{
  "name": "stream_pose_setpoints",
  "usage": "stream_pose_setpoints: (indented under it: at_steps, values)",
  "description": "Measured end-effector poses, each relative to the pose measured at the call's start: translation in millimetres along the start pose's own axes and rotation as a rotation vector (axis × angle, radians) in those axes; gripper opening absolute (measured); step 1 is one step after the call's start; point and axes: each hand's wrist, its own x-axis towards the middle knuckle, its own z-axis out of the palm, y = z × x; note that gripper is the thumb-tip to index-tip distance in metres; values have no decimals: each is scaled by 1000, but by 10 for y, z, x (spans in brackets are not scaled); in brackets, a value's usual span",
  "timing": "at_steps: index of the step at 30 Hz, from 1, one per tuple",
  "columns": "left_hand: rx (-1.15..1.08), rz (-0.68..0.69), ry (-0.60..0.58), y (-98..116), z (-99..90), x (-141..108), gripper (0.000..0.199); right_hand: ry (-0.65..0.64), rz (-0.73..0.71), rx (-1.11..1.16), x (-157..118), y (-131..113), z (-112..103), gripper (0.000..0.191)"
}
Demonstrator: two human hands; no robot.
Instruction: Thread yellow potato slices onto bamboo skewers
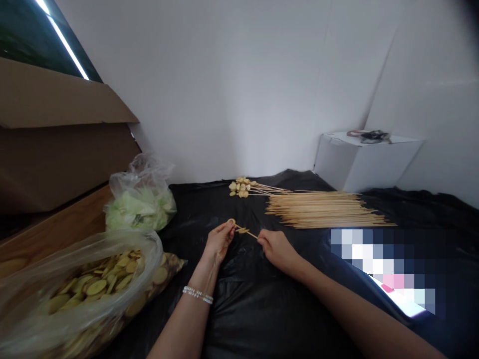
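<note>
My left hand [219, 242] pinches a round potato slice [232, 221] at the tip of a thin wooden skewer [252, 235]. The skewer's other end is gripped by my right hand [279, 251]. Between the two hands, another slice or two [243, 230] sit threaded on the stick. Beyond my hands lies a bunch of skewers with slices [241, 187] on their left ends. A wide row of bare skewers [325, 209] is spread to the right of that bunch. At the lower left, an open clear plastic bag [149, 239] holds many more slices [95, 286].
A tied clear bag of pale green pieces [140, 209] stands behind the open bag. A cardboard box [56, 159] is at the left. A white box [348, 159] stands back right, and a lit, pixelated screen [404, 299] lies front right. Black sheeting [247, 319] covers the work surface.
</note>
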Motion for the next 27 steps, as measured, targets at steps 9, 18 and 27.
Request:
stream_pose_setpoints:
  at_steps: [9, 18, 27]
  values:
    - [13, -6, -5, -6, 32, -23, 3, 73, -16, -81, -5, 18, 10, 13]
    - [34, -21, -2, -14, 35, -33, 6, 59, -14, -50, 14, 32, 19, 14]
    - [39, -19, -12, -32, 32, -25, 2, 34, -30, -92, -2, 30, 11, 15]
